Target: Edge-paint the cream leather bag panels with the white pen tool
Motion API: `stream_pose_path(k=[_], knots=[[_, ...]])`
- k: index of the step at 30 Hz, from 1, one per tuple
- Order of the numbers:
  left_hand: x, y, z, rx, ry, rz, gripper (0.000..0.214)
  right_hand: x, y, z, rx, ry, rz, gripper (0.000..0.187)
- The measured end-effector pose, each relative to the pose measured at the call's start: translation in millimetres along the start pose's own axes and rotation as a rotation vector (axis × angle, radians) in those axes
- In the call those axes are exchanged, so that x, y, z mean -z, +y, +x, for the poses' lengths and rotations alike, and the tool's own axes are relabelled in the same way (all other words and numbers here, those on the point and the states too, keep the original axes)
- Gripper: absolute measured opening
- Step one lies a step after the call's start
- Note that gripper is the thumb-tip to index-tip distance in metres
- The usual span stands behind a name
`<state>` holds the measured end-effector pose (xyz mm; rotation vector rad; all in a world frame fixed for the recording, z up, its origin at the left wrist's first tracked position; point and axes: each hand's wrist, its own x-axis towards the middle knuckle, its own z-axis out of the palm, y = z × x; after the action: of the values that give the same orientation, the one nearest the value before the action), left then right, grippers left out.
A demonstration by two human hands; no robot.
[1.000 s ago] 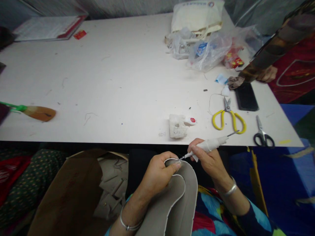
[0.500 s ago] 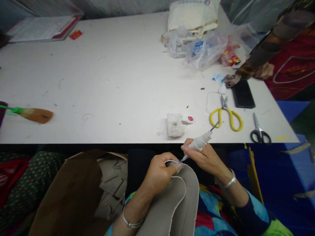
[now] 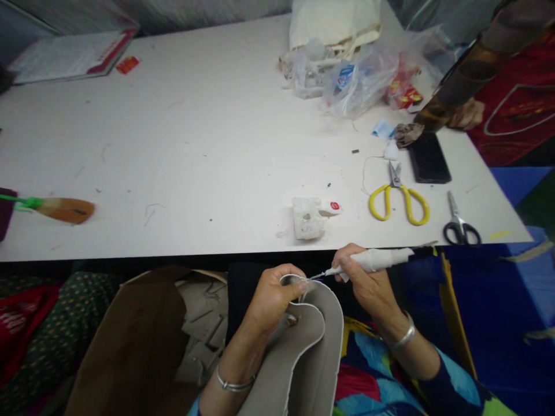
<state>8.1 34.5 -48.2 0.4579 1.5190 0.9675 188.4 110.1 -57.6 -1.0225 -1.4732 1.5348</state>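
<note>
My left hand (image 3: pixel 277 294) pinches the upper edge of a folded beige sheet piece (image 3: pixel 318 346) with a pale rim, which hangs over my lap. In my right hand (image 3: pixel 366 280) is a slim tool with a white wrapped handle (image 3: pixel 385 260), closed in the fingers. From the handle's left end a thin metal tip (image 3: pixel 318 275) reaches the sheet's edge beside my left thumb; whether it passes through cannot be seen. A thin dark metal spike (image 3: pixel 427 245) sticks out of the handle's other end.
On the white table (image 3: pixel 195 144) lie yellow-handled scissors (image 3: pixel 395 193), black-handled scissors (image 3: pixel 459 225), a black phone (image 3: pixel 429 159) and a whitish block (image 3: pixel 307 219). Plastic bags (image 3: pixel 359 86) sit at the back right. Left of my lap stands a brown bag (image 3: pixel 125 346) holding beige pieces.
My right hand has moved a little right, and the tool has swung from steeply tilted to nearly level. My left hand still grips the sheet's edge; the view has shifted slightly.
</note>
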Motion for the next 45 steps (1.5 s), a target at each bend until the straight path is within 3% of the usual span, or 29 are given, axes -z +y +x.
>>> stream_pose_path(k=[4, 9, 12, 24, 32, 40, 43, 45], knots=[[0.2, 1.9, -0.6, 0.01, -0.029, 0.023, 0.025, 6.9, -1.0, 7.8, 0.003, -0.063, 0.009, 0.036], [1.6, -1.3, 0.9, 0.02, -0.002, -0.029, 0.023, 10.0, 2.8, 28.0, 0.132, 0.172, -0.052, 0.026], [3.1, -1.9, 1.9, -0.005, 0.013, -0.073, 0.022, 8.8, -1.0, 39.8, 0.213, 0.219, -0.144, 0.023], [10.1, -4.5, 6.6, -0.018, 0.034, -0.153, 0.025, 1.3, -6.3, 49.0, 0.393, 0.094, -0.367, 0.013], [14.8, -4.5, 7.4, -0.015, 0.055, -0.176, 0.026, -2.3, -3.6, 53.4, 0.566, 0.015, -0.627, 0.007], [15.7, -3.7, 6.1, 0.007, 0.039, -0.181, 0.029, 3.2, -6.6, 48.0, 0.504, 0.036, -0.539, 0.007], [17.9, -5.4, 7.4, 0.019, -0.004, -0.176, 0.032, 6.4, -9.7, 40.3, 0.357, 0.041, -0.345, 0.01], [19.5, -5.7, 8.1, 0.025, -0.042, -0.178, 0.033, 6.4, -10.1, 34.9, 0.199, -0.087, -0.179, 0.018]])
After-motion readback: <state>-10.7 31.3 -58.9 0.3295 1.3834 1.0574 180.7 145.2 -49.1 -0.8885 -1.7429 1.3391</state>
